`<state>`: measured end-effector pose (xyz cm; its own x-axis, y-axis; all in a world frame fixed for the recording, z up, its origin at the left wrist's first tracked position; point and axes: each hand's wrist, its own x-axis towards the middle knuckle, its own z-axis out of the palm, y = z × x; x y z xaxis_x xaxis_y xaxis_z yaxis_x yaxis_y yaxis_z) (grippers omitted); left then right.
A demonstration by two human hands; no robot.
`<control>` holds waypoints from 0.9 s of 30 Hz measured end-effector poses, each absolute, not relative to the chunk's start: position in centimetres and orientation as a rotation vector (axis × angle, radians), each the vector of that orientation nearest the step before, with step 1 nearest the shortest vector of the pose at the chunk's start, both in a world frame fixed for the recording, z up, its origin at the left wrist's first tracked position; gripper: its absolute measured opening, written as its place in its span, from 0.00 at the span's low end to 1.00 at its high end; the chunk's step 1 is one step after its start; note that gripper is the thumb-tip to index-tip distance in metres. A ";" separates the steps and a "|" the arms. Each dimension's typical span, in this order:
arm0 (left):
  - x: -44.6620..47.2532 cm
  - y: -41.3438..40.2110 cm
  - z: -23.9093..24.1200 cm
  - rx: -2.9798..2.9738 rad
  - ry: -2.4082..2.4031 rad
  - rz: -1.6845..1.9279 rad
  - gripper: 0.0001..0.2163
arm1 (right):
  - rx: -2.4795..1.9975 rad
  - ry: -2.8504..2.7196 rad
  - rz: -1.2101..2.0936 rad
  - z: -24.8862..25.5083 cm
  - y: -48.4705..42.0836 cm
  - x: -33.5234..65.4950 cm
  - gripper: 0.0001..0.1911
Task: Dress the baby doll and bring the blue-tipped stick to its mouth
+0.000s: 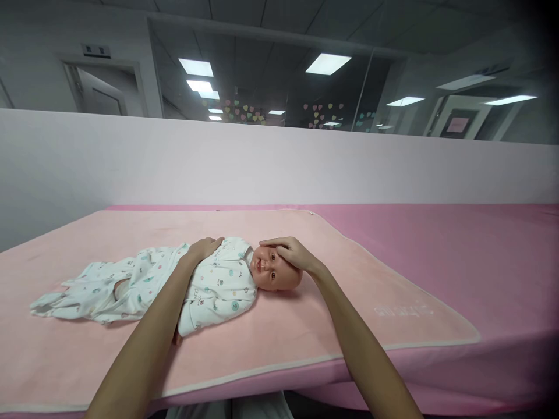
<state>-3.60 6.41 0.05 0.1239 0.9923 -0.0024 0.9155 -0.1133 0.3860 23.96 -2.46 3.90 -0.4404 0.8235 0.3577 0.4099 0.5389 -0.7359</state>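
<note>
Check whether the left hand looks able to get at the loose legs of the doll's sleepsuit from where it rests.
Probably yes. The left hand lies flat on the doll's chest, and the sleepsuit legs trail off to its left over the pink blanket with nothing lying between. The right hand only cups the doll's head.

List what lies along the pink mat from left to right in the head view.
Loose legs of the romper → left hand on the doll's chest → doll's head → right hand on the head → pale lettering on the mat.

Left hand (204,248) rests on the doll's (218,279) chest; right hand (289,252) cups its head, on the pink blanket (305,326).
</note>
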 end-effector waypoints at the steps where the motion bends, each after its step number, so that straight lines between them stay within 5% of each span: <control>1: -3.6 6.4 0.0 2.112 1.868 0.374 0.33 | -0.992 -2.052 0.739 3.9 -2.5 24.0 0.19; 8: -3.7 6.6 -0.1 2.107 1.865 0.381 0.32 | -0.947 -1.972 0.775 4.0 -2.8 23.8 0.31; 27: -3.5 6.2 0.2 2.110 1.880 0.383 0.32 | -0.997 -2.055 0.774 4.1 -2.7 24.0 0.17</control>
